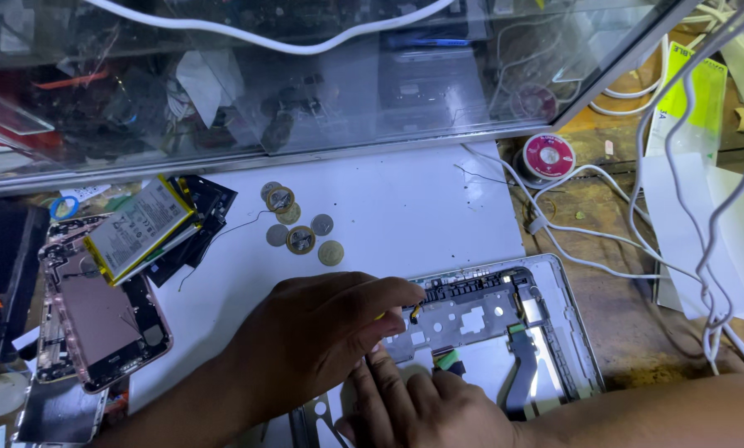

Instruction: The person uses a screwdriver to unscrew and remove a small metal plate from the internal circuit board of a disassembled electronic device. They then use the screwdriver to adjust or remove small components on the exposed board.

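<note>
The opened tablet shell (pixel 504 332) is lying at the front-right of the white surface (pixel 405 199), its long axis running left-right w/ a slight tilt, and both hands are working at its left end. The left hand (pixel 322 340) is arching over the shell's upper-left corner, fingers (pixel 392 299) curling round what looks like a thin yellow-tipped tool (mostly hidden, can't tell the grip for sure). The right hand (pixel 426 406) is lying nearer the person, fingers flat and pressing the shell's inner plate, holding nothing; coins (pixel 301 224) and phone parts (pixel 110 307) are sitting well apart, up and to the left.
</note>
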